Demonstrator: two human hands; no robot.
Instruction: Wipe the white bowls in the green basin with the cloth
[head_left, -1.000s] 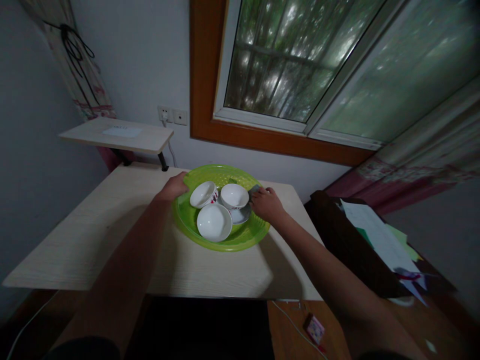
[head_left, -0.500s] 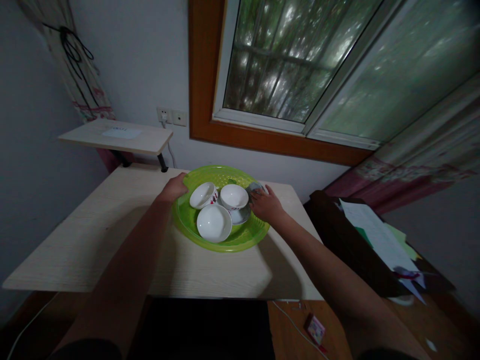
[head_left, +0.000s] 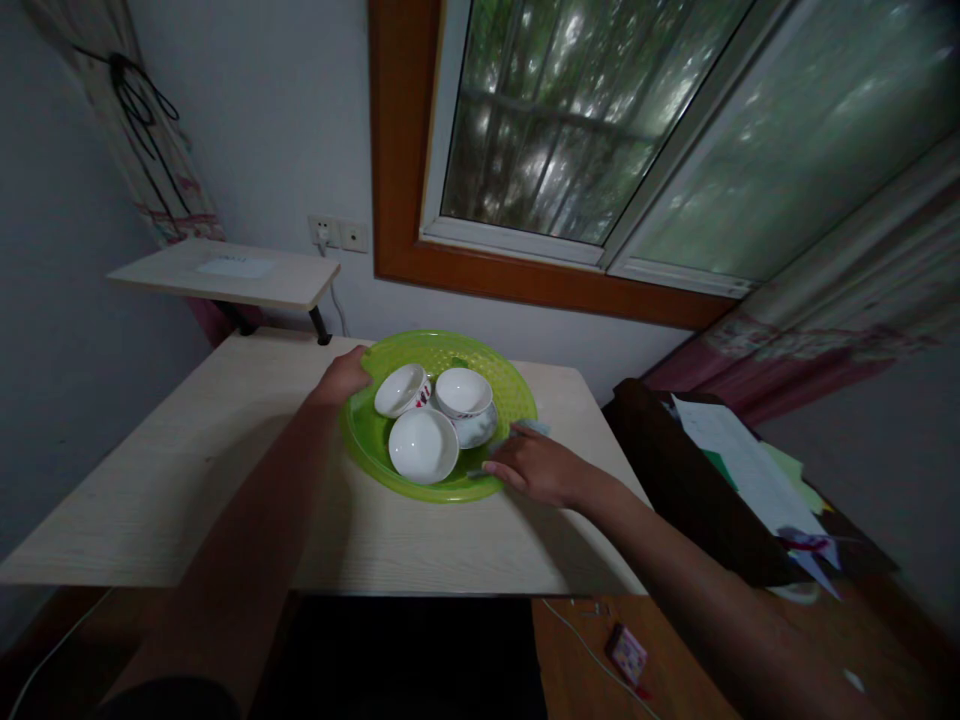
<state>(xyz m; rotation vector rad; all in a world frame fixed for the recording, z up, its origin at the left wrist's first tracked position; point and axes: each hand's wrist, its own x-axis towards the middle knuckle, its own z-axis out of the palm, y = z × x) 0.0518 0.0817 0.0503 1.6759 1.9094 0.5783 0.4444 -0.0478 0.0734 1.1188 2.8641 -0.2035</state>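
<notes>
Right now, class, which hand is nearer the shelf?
Left: the left hand grips the green basin near the right end of the shelf; the right hand is across the basin.

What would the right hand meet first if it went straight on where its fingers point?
Most likely the pale dish in the green basin, or possibly the front white bowl beyond; the right hand is blurred and its height above the basin is unclear.

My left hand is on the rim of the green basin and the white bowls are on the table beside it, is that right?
Not quite: the white bowls are inside the green basin, not beside it, as the head view shows. Your left hand is on its rim.
</notes>
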